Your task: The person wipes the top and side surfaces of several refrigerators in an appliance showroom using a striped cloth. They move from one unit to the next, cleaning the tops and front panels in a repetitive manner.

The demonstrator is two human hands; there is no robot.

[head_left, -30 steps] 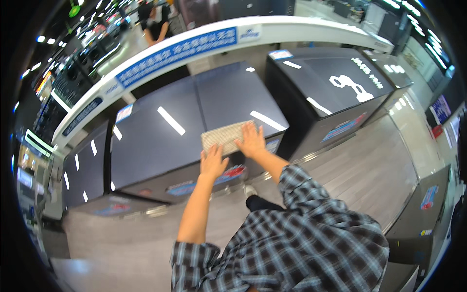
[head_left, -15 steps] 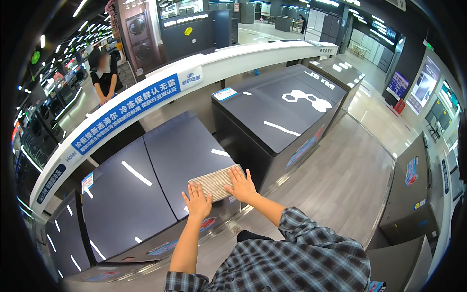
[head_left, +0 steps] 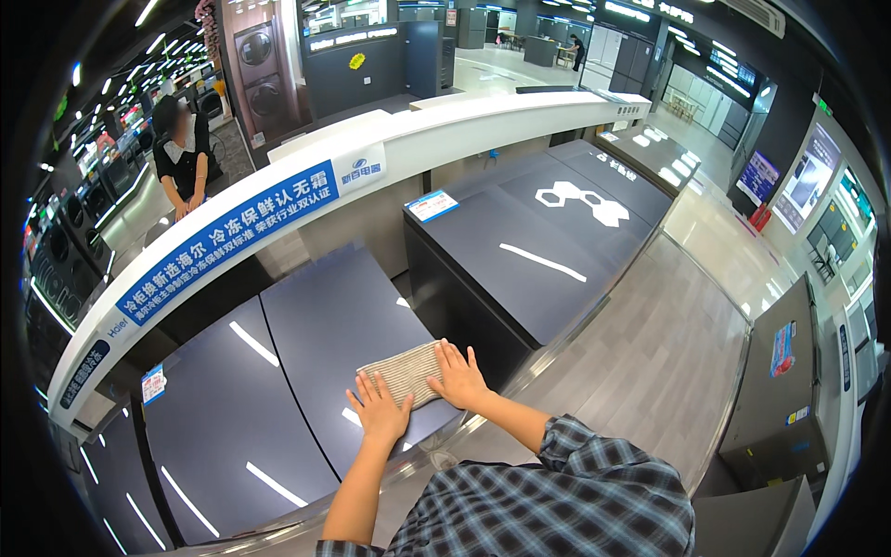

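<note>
A folded beige ribbed cloth (head_left: 403, 373) lies on the dark, shiny top of a chest freezer (head_left: 327, 320), near its right edge. My left hand (head_left: 382, 409) presses flat on the cloth's left end with its fingers spread. On the right end rests my right hand (head_left: 460, 375), its fingers also stretched out and the thumb apart. Both hands are open, and neither grips the cloth. Under them, the part of the cloth beneath my fingers is hidden.
A taller dark freezer (head_left: 520, 241) stands just right. Behind runs a white curved barrier (head_left: 427, 123) with a blue banner (head_left: 232, 241); a person (head_left: 183, 162) stands beyond it. Another freezer (head_left: 111, 473) adjoins at left. Wood-look floor (head_left: 640, 343) and a grey cabinet (head_left: 778, 395) lie right.
Under both flat hands, the cloth has slid a little away from the freezer's front edge. My view has shifted slightly, showing the freezer tops lower in the picture.
</note>
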